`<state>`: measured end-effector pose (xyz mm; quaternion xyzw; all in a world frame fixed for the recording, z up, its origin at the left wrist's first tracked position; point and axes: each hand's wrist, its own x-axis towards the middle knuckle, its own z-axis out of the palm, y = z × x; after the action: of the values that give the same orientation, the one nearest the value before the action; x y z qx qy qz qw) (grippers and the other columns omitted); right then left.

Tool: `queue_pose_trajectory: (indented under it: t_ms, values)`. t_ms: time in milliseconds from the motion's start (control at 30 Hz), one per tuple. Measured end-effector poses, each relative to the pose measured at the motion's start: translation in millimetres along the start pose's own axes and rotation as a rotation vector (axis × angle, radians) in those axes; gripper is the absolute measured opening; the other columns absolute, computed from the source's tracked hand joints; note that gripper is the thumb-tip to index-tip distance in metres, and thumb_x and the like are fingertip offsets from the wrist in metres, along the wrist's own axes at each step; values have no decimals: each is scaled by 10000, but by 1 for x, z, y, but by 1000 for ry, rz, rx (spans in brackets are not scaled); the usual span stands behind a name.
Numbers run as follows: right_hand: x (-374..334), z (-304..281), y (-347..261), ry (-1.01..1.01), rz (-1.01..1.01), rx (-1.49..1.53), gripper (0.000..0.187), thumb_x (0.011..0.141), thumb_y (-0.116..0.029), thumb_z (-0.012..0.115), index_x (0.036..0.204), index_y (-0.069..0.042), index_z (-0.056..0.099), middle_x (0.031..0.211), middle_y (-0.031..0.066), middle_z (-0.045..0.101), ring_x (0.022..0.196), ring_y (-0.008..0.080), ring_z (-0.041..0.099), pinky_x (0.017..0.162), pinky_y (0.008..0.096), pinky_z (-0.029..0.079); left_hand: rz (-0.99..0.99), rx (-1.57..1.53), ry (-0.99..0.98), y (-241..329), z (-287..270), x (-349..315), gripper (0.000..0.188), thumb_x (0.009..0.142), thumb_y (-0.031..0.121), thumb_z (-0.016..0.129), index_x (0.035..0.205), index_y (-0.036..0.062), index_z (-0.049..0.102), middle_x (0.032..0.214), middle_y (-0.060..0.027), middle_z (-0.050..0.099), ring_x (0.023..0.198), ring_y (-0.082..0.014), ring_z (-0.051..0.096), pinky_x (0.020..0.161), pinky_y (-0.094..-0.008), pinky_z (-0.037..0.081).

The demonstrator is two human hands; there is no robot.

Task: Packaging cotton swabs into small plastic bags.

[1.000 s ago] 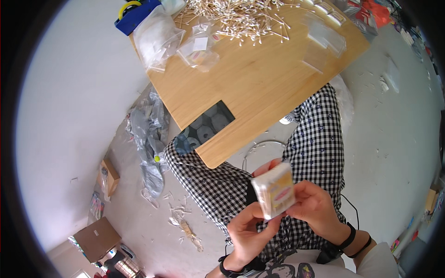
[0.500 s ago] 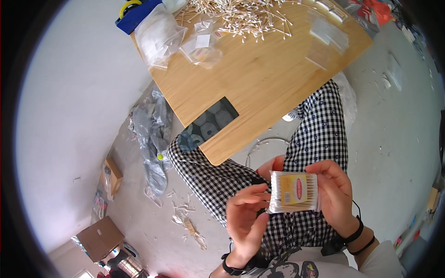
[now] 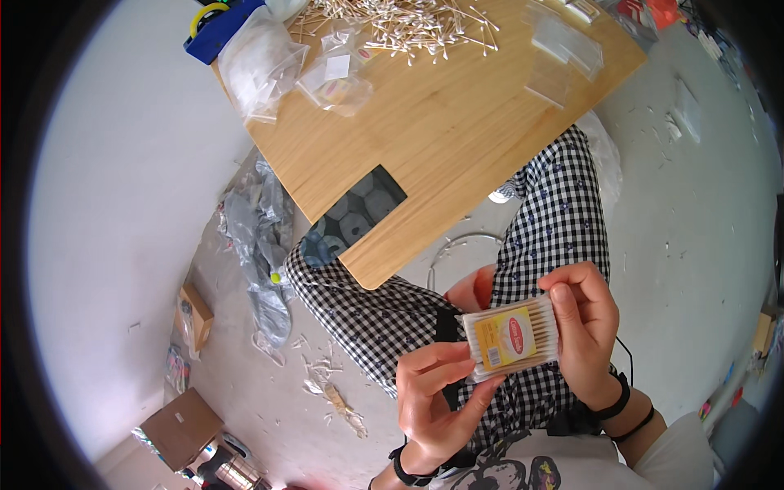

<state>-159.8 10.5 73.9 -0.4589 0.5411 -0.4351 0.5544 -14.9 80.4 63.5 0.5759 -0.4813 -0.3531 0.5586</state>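
Over my lap I hold a clear pack of cotton swabs with a yellow label facing up. My right hand grips its right end, the thumb lying on top at the upper right corner. At the left end, the fingers and thumb of my left hand close on the lower left corner. The pack sits tilted, its right end higher in the picture. A big heap of loose cotton swabs lies on the far part of the wooden table.
Clear plastic bags and a stuffed white bag lie at the table's left. Flat clear sleeves lie at its right. A dark patterned sheet fills the near-left corner. Grey plastic and a cardboard box are on the floor.
The pack has tilted, its right end rising. My right thumb has come onto its top, and my left fingers have closed in on its left end. The view has shifted slightly.
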Motion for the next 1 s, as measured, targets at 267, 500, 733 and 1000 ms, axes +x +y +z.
queue_pose_trajectory:
  t_ms: [267, 500, 733, 1000]
  values:
    - [-2, -2, 3, 57, -197, -95, 113, 952, -66, 465, 967, 18, 539, 876, 46, 584, 693, 38, 513, 627, 170, 411, 146, 281, -8, 1, -2, 2, 378, 614, -44, 806, 916, 23, 590, 971, -143, 623, 836, -214, 638, 676, -258, 534]
    - [-3, -5, 5, 60, -275, -144, 109, 947, -53, 466, 967, 27, 537, 902, 64, 582, 687, 52, 520, 627, 176, 417, 163, 370, -15, 7, 0, 4, 381, 589, -75, 805, 891, 3, 585, 906, -147, 636, 785, -197, 617, 671, -261, 509]
    - [-6, -6, 5, 66, -233, -91, 122, 949, -69, 462, 955, 25, 538, 897, 66, 579, 674, 55, 517, 618, 180, 416, 190, 434, -74, 6, -1, 7, 383, 564, -38, 830, 874, 20, 612, 890, -124, 642, 737, -195, 628, 615, -253, 505]
    - [-6, -7, 6, 48, -263, -113, 128, 950, -79, 463, 957, 24, 539, 871, 62, 582, 675, 58, 519, 620, 180, 420, 92, 429, -225, 11, -5, 17, 278, 635, -54, 773, 850, 13, 611, 889, -96, 594, 744, -208, 624, 586, -270, 531]
